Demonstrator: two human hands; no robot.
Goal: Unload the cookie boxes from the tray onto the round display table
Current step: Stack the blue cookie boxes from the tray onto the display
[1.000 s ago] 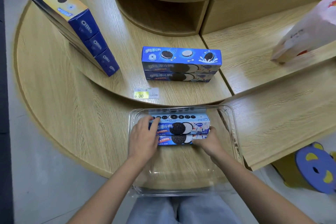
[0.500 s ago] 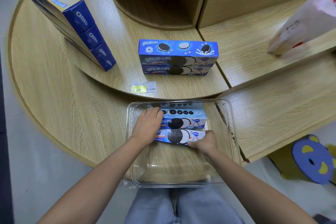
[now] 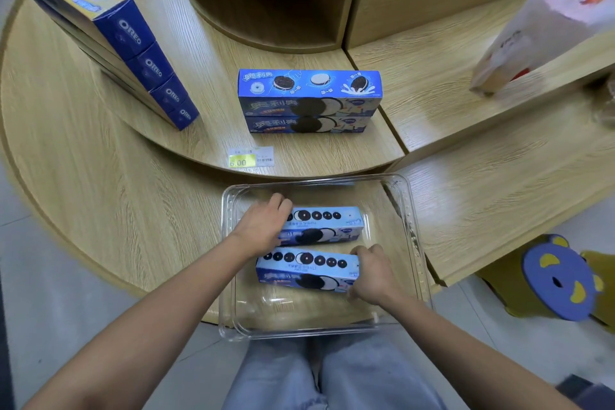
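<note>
In the head view, a clear, rigid plastic tray (image 3: 412, 243) sat on the lower tier of the round, light-wood display table (image 3: 100, 196), its near edge overhanging toward the person's lap. Two pale blue, oblong cardboard cookie boxes lay inside it, side by side with a narrow gap between them. The far box (image 3: 327, 226) had the left hand (image 3: 263, 226) draped over its left end, fingers curled down around the end and closed on the carton. The near box (image 3: 307, 271) was taken at its right end by the right hand (image 3: 372, 273), thumb over the top edge and fingers wrapped round the end panel.

Both boxes ran with their long axes left to right across the tray, parallel to its near wall. Each stood on a long narrow side, the strip printed with a row of cookies facing up and the main printed panel facing the person.

Judging by look, such cartons would be light and fairly stiff, with smooth printed card that could slide in a loose pinch, and contents that would break if dropped or squeezed. A hold across the short ends, or spanning the narrow width, seemed safest.

On the raised tier beyond stood two dark blue stacked boxes (image 3: 309, 103), aligned the same way, above a yellow price label (image 3: 242, 161).
</note>
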